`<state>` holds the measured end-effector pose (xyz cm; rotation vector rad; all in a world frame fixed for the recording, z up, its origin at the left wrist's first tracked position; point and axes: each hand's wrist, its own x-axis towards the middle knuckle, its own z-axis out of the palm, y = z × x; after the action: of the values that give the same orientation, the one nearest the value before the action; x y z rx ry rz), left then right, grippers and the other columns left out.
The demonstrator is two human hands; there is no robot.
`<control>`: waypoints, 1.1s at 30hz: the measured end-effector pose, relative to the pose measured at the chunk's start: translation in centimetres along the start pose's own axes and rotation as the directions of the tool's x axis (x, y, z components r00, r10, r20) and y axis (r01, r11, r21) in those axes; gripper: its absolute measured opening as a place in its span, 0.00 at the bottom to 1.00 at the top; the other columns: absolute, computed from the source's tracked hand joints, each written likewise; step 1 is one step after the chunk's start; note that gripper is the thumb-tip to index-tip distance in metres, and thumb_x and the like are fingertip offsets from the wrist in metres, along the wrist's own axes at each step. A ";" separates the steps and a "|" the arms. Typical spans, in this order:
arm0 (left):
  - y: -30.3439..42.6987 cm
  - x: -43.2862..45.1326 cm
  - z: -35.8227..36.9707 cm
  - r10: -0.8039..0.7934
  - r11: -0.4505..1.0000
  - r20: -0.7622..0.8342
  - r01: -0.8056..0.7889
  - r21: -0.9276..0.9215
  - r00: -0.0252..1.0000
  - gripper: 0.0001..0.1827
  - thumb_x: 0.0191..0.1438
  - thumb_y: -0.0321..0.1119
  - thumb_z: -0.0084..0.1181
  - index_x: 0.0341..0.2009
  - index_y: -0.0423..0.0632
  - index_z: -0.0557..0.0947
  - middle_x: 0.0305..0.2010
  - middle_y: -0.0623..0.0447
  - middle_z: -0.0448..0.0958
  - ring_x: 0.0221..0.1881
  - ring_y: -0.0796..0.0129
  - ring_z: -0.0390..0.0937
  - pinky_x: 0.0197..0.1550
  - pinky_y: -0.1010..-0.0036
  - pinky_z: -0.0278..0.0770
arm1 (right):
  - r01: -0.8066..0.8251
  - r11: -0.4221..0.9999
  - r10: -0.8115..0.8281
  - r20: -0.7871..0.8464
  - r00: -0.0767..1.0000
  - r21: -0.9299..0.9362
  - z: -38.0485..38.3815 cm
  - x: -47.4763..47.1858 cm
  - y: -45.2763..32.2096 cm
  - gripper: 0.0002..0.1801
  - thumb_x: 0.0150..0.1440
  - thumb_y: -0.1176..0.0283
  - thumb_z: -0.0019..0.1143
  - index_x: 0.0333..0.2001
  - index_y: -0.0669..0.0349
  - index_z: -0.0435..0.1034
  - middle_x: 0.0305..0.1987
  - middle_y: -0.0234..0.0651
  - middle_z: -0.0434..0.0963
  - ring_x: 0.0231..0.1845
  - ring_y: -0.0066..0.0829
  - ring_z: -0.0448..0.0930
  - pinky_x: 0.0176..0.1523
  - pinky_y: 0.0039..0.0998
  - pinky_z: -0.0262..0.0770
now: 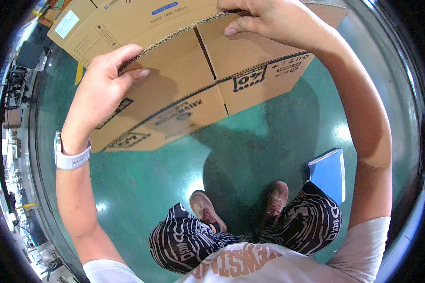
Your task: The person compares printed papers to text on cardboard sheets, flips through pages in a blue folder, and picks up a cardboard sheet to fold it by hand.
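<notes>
A large corrugated cardboard box [184, 60], printed with dark writing and marks, is held up in front of me over the green floor. My left hand [106, 85] grips its upper edge at the left, thumb on the near face. Further right, my right hand [258, 17] pinches the same edge, its fingers partly cut off by the top of the view. Slits separate the flaps on the near face. Behind the edge, another printed cardboard panel bears a white label [67, 24]; whether it belongs to the same box I cannot tell.
A blue folder or binder [326, 175] lies on the green floor [145, 184] beside my right leg. My shoes [207, 210] stand below the box. Shelving or benches with equipment and cables [19, 88] line the far left. Yellow tape [79, 73] shows near the cardboard's left side.
</notes>
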<state>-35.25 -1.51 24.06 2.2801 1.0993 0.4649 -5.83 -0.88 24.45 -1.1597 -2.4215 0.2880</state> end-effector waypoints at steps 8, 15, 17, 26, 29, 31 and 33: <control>-0.5 2.2 -1.1 -0.001 0.999 0.232 -0.011 0.051 0.973 0.18 0.50 0.21 0.52 0.48 0.36 0.73 0.43 0.54 0.77 0.44 0.76 0.70 0.46 0.77 0.70 | -0.012 0.992 0.023 0.094 0.995 -0.124 0.0 0.1 -0.4 0.17 0.52 0.63 0.57 0.37 0.65 0.65 0.32 0.51 0.75 0.38 0.51 0.76 0.40 0.44 0.69; 2.0 5.5 -0.7 -0.132 0.991 0.349 0.134 0.019 0.928 0.17 0.48 0.23 0.56 0.46 0.36 0.76 0.39 0.53 0.79 0.40 0.76 0.73 0.47 0.76 0.72 | -0.198 0.968 0.227 0.211 0.951 -0.152 -2.1 1.6 -2.3 0.19 0.52 0.60 0.59 0.38 0.63 0.67 0.32 0.50 0.75 0.36 0.49 0.75 0.39 0.41 0.68; 0.2 5.9 -0.5 -0.107 0.980 0.399 0.164 -0.112 0.911 0.17 0.49 0.24 0.56 0.45 0.36 0.77 0.39 0.53 0.80 0.41 0.76 0.73 0.47 0.76 0.72 | -0.147 0.978 0.168 0.144 0.975 -0.147 0.3 2.0 0.2 0.16 0.53 0.64 0.58 0.42 0.62 0.70 0.34 0.44 0.77 0.35 0.39 0.78 0.41 0.34 0.71; 1.1 5.1 -2.3 0.071 0.997 0.145 -0.072 0.002 0.987 0.05 0.42 0.27 0.52 0.27 0.41 0.75 0.19 0.38 0.74 0.25 0.42 0.77 0.29 0.52 0.75 | -0.155 0.979 0.181 0.219 0.959 -0.132 -2.9 3.3 -1.1 0.07 0.42 0.74 0.57 0.29 0.57 0.70 0.27 0.38 0.73 0.32 0.41 0.77 0.33 0.38 0.73; 2.3 3.2 0.1 -0.120 0.991 0.092 0.114 0.064 0.988 0.04 0.43 0.28 0.53 0.25 0.42 0.79 0.22 0.39 0.77 0.27 0.45 0.78 0.31 0.54 0.77 | -0.078 0.976 0.135 0.280 0.950 -0.205 -1.8 1.7 -1.3 0.06 0.45 0.72 0.55 0.29 0.54 0.69 0.29 0.34 0.73 0.33 0.38 0.77 0.32 0.38 0.72; 3.9 2.4 -0.6 -0.194 0.976 0.130 0.178 0.124 0.972 0.06 0.44 0.27 0.52 0.24 0.44 0.82 0.27 0.41 0.79 0.32 0.49 0.80 0.35 0.58 0.78 | -0.044 0.969 0.134 0.366 0.921 -0.243 -2.3 2.1 -2.1 0.07 0.48 0.71 0.52 0.34 0.55 0.69 0.34 0.34 0.72 0.37 0.38 0.75 0.37 0.38 0.72; 4.2 1.0 1.3 -0.173 0.974 0.168 0.143 0.176 0.970 0.09 0.47 0.29 0.49 0.26 0.46 0.83 0.31 0.42 0.80 0.34 0.51 0.80 0.35 0.59 0.79 | 0.027 0.934 0.130 0.410 0.903 -0.356 -2.9 0.0 -3.2 0.20 0.49 0.68 0.56 0.47 0.60 0.68 0.57 0.45 0.66 0.56 0.46 0.68 0.58 0.42 0.65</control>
<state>-31.46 -3.20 25.71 2.2957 1.2526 0.1028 -6.71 -2.89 28.18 -1.4437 -2.9210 0.1317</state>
